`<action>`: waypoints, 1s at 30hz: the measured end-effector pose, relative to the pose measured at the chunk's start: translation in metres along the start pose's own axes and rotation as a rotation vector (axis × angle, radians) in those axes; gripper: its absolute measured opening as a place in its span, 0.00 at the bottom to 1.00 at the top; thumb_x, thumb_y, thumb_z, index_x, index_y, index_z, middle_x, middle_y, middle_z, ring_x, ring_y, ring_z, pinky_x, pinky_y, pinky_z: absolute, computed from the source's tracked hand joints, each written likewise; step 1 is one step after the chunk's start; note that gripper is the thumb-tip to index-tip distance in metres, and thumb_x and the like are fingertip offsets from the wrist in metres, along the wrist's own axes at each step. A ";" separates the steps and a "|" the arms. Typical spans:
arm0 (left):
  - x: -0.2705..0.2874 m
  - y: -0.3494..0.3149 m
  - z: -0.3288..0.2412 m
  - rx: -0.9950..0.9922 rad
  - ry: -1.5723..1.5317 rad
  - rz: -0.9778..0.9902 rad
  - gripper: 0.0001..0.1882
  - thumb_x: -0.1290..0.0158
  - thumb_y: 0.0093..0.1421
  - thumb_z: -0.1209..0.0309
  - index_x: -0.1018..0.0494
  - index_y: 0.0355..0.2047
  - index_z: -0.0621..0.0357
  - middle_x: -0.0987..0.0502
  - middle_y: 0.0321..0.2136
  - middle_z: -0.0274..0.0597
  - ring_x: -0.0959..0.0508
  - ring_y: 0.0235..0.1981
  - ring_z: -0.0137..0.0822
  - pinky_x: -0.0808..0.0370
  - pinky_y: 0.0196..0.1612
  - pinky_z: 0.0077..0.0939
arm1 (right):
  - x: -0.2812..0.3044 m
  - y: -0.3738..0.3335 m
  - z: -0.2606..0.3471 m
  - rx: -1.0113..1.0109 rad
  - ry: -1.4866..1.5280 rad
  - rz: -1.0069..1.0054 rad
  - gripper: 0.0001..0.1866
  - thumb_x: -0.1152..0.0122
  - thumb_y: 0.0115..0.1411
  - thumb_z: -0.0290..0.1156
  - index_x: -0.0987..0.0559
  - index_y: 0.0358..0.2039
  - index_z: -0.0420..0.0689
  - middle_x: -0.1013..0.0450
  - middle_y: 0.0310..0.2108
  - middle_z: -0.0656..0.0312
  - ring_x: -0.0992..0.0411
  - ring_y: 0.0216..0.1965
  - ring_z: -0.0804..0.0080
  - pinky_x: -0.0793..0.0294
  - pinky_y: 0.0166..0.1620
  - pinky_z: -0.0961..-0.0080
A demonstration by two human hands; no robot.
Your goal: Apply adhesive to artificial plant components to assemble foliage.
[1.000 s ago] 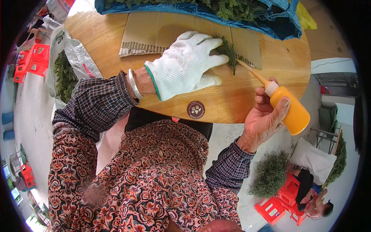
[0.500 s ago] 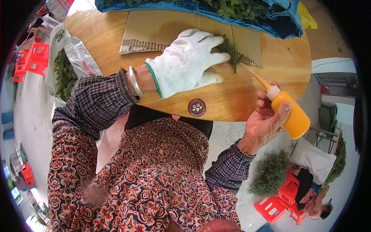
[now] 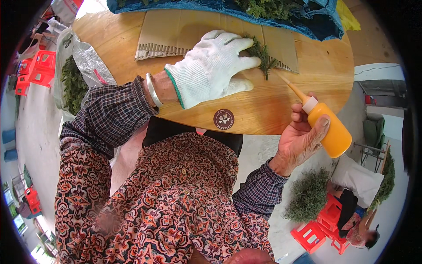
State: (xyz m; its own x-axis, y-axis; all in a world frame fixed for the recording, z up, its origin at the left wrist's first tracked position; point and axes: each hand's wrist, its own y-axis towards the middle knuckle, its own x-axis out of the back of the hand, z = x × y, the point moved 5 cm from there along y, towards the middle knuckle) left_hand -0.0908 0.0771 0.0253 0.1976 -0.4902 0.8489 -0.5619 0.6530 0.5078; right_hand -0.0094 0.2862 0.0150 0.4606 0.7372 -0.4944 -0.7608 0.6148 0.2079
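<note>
Two grips are showing as I am watching remotely: the gloved left grip [image 3: 215, 66] is lying palm-down with its fingers spread, fingertips meeting or nearly meeting the edge of the evergreen sprig [image 3: 265, 61] without visibly pinching it, while the bare right grip [image 3: 299, 140] is grasping the orange squeeze bottle [image 3: 333, 132], thumb pressing along its side. The sprig is lying across the torn lower edge of the cardboard sheet [image 3: 176, 31], its lower end reaching past onto the wooden counter [image 3: 325, 61]. I am judging that this uneven footing, with so light a touch, could be letting the sprig roll or slide if nudged. The long nozzle [image 3: 299, 92] is slanting toward it, its tip just beside the needles; I am not managing to tell whether they are touching. With the thumb bearing on the bottle, a harder squeeze could be spilling its contents onto the wood, and the glove fingers are sitting near enough to be catching a stray drip. Farther out, the blue bag [image 3: 317, 22] is appearing to overlap the cardboard's far edge, so a tug there could be shifting everything; at left, the plastic bag [image 3: 90, 59] is sitting right beside the checked sleeve [image 3: 116, 112], risking a snag.
</note>
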 end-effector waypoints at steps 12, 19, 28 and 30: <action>-0.002 0.001 0.000 0.006 -0.009 -0.007 0.22 0.45 0.53 0.56 0.25 0.46 0.49 0.32 0.55 0.45 0.31 0.54 0.46 0.36 0.56 0.41 | 0.001 -0.003 0.002 -0.040 -0.054 0.004 0.25 0.37 0.58 0.41 0.30 0.45 0.31 0.25 0.40 0.48 0.25 0.23 0.72 0.27 0.24 0.89; 0.000 0.002 0.000 0.009 0.001 -0.003 0.22 0.45 0.53 0.56 0.25 0.46 0.49 0.31 0.55 0.44 0.31 0.54 0.47 0.36 0.56 0.41 | 0.003 -0.005 0.003 -0.039 -0.067 -0.002 0.26 0.38 0.58 0.42 0.29 0.44 0.30 0.24 0.38 0.49 0.26 0.23 0.73 0.28 0.24 0.90; -0.002 0.003 0.003 0.017 -0.001 0.013 0.22 0.45 0.53 0.56 0.26 0.47 0.49 0.32 0.55 0.44 0.31 0.54 0.46 0.36 0.57 0.41 | 0.004 -0.004 0.001 -0.057 -0.068 -0.001 0.27 0.37 0.58 0.42 0.29 0.45 0.30 0.25 0.39 0.48 0.25 0.24 0.73 0.29 0.24 0.90; -0.003 0.004 0.003 0.014 0.009 0.016 0.22 0.45 0.53 0.56 0.26 0.47 0.49 0.32 0.56 0.44 0.31 0.54 0.46 0.36 0.57 0.41 | 0.004 -0.005 0.001 -0.043 -0.064 -0.006 0.27 0.37 0.58 0.42 0.29 0.46 0.30 0.25 0.40 0.48 0.25 0.25 0.73 0.29 0.24 0.90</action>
State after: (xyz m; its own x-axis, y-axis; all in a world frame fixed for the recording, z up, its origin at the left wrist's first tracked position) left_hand -0.0956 0.0795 0.0242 0.1957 -0.4740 0.8585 -0.5763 0.6527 0.4918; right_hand -0.0033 0.2862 0.0126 0.4928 0.7506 -0.4401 -0.7763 0.6078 0.1675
